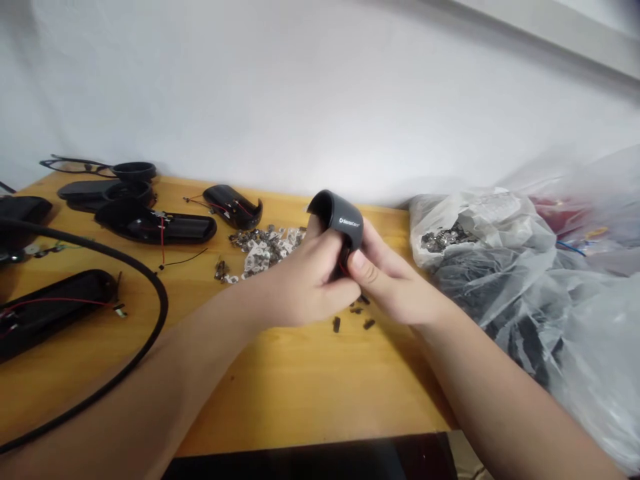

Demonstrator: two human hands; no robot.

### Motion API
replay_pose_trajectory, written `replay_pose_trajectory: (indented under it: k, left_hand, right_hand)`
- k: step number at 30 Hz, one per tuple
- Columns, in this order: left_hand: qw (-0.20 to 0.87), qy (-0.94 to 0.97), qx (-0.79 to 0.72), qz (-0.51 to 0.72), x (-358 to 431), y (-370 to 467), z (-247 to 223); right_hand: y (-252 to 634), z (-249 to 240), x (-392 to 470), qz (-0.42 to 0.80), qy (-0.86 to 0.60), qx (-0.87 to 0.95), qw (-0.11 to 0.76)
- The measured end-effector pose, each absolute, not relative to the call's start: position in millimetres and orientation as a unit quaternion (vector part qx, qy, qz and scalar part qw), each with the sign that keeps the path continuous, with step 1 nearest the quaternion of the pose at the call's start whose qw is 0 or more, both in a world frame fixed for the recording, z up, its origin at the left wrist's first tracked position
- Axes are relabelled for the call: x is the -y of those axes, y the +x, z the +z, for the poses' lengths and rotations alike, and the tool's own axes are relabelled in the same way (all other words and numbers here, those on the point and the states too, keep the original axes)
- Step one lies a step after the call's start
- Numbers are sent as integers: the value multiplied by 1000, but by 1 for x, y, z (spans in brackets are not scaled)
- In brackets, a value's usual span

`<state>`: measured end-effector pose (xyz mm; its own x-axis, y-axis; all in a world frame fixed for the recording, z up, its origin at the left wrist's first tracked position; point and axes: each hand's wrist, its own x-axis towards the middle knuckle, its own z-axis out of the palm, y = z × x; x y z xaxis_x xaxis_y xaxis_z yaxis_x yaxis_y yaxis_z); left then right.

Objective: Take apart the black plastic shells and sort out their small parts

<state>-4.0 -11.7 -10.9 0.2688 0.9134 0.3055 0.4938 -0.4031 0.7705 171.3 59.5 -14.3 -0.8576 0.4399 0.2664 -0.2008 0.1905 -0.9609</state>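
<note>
A curved black plastic housing [345, 217] with a small white logo is held up over the middle of the wooden table [300, 393]. My left hand [310, 280] reaches into its hollow side, fingers partly hidden inside. Around its right side and lower edge wraps my right hand [387, 273], thumb pressed near the opening. A bit of red shows between the hands; what it belongs to is hard to tell. Behind my left hand lies a pile of small metal and white pieces [265, 253]. Several tiny black parts [337, 325] are on the table just below my hands.
More black housings with thin wires [170, 228] lie at the left, one near the back [233, 205]. A thick black cable [163, 300] arcs across the left foreground. Clear plastic bags [530, 267] fill the right side. A white wall [280, 87] stands behind.
</note>
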Motion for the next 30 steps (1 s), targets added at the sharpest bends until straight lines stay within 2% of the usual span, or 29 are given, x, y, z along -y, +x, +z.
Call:
replay_pose_trajectory:
  k: [10, 17, 25, 30]
  left_hand:
    - [263, 732, -476, 410, 14, 2, -2]
    - [329, 708, -472, 408, 17, 1, 3]
    - [463, 648, -472, 378, 19, -2, 9]
    - [448, 666, -475, 360, 18, -4, 8]
  right_hand:
    - [171, -12, -54, 651, -96, 704, 267]
    - [173, -16, -58, 691, -117, 671, 243]
    - [170, -22, -65, 732, -111, 630, 233]
    - [166, -21, -66, 736, -110, 624, 237]
